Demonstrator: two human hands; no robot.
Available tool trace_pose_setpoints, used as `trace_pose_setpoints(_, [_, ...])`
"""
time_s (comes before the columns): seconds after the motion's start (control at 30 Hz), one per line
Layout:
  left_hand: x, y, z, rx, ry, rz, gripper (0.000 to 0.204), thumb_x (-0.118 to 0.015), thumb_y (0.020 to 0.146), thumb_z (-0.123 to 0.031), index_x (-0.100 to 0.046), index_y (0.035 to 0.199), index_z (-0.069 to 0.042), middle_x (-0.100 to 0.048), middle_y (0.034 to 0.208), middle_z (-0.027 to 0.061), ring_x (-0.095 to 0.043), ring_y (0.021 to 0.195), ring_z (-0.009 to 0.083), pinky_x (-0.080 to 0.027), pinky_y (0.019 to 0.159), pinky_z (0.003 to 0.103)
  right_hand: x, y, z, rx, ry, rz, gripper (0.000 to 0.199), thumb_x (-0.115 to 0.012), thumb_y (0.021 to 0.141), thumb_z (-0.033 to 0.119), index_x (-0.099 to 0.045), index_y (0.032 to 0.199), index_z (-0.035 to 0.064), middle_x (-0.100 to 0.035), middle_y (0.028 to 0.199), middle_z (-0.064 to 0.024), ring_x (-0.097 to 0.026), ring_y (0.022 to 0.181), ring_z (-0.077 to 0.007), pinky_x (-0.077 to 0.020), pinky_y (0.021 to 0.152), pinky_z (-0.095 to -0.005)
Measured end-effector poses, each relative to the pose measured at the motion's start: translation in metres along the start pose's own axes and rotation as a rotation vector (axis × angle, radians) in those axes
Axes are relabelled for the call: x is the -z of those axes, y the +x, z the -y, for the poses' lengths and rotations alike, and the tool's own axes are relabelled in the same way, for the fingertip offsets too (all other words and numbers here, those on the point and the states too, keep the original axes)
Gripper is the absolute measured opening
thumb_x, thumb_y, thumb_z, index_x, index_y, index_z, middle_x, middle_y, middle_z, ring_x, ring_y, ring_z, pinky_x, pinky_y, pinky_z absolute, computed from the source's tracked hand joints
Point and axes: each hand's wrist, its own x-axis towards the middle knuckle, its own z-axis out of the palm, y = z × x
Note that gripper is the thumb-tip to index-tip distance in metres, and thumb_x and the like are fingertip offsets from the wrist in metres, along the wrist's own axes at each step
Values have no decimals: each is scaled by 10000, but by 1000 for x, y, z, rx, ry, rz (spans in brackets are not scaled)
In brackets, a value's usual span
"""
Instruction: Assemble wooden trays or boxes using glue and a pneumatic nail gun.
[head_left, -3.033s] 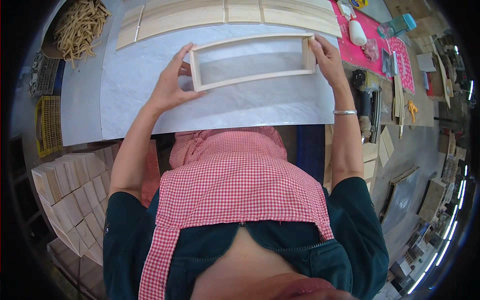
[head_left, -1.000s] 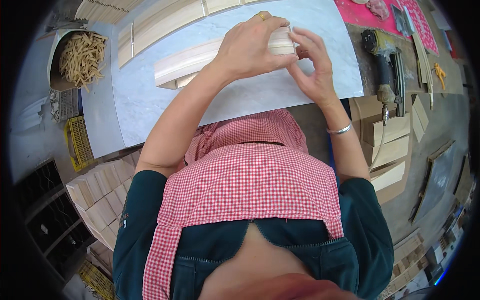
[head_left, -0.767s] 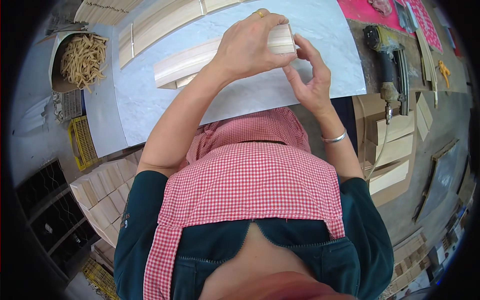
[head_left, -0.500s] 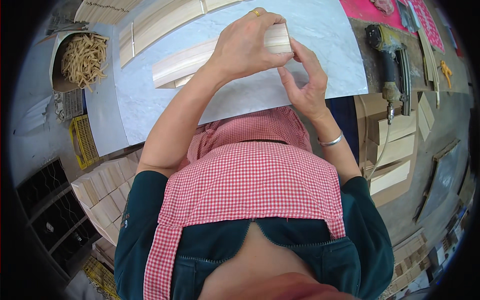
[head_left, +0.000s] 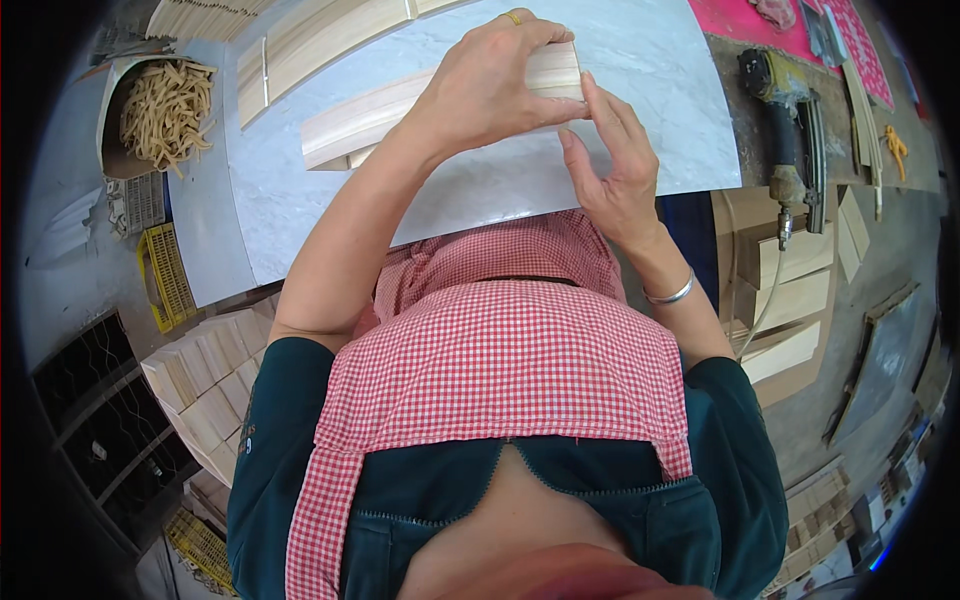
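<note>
A long, narrow pale wooden piece (head_left: 365, 122), box-like with an open gap along its near lower side, lies over the white marble-patterned tabletop (head_left: 680, 130). My left hand (head_left: 488, 88) is wrapped over it near its right end, thumb on the near side and fingers on the far side. At that right end, the fingertips of my right hand (head_left: 620, 165) touch the corner. Its thumb stands apart from the fingers, with a gap between them. The palm side of my left hand is hidden.
More pale boards (head_left: 330, 50) lie at the far left of the table. A carton of wooden strips (head_left: 165, 115) stands left. On the right bench rests a nail gun (head_left: 785, 120) with a hose, near orange pliers (head_left: 895, 150). Stacked wooden blocks (head_left: 205, 370) and a yellow crate (head_left: 170, 275) sit lower left.
Both hands stay at the right end of the wooden piece. The right fingers are a little straighter against the end; the view has shifted slightly.
</note>
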Motion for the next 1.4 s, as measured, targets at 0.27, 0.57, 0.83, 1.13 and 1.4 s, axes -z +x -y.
trace_pose_setpoints(0.27, [3, 7, -2, 116, -52, 181, 714, -878, 661, -283, -634, 1259, 22, -629, 1174, 220, -637, 1019, 338, -526, 905, 363, -1, 0, 12, -39, 20, 29, 671, -724, 827, 78, -513, 1464, 51, -608, 1278, -124, -601, 1067, -243, -480, 907, -321])
trace_pose_setpoints(0.57, [10, 12, -12, 140, -65, 204, 624, -854, 664, -278, -661, 1150, 63, -664, 1049, 194, -652, 914, 325, -535, 852, 361, 2, -2, 12, -67, 49, 43, 688, -739, 822, 72, -503, 1468, 48, -607, 1279, -117, -602, 1074, -239, -489, 922, -326])
trace_pose_setpoints(0.83, [11, 8, -8, 206, -120, 224, 604, -853, 664, -278, -674, 1125, 70, -677, 1041, 192, -658, 913, 320, -539, 848, 359, 5, -7, 15, -135, 263, 47, 637, -742, 828, 58, -537, 1432, 48, -597, 1305, -127, -614, 1106, -253, -504, 955, -338])
trace_pose_setpoints(1.13, [15, 9, -4, 238, -187, 239, 625, -859, 659, -290, -674, 1135, 70, -688, 1079, 196, -663, 928, 323, -541, 851, 366, -1, -6, 15, -76, 257, 14, 559, -718, 863, 61, -554, 1398, 46, -591, 1321, -132, -596, 1139, -246, -478, 995, -348])
trace_pose_setpoints(1.4, [18, 3, -13, 176, -76, 162, 575, -864, 653, -251, -704, 1138, 13, -714, 1047, 129, -677, 878, 263, -552, 815, 343, -5, -4, 18, -102, 286, -17, 549, -744, 832, 69, -580, 1354, 28, -590, 1291, -156, -594, 1145, -278, -490, 995, -357])
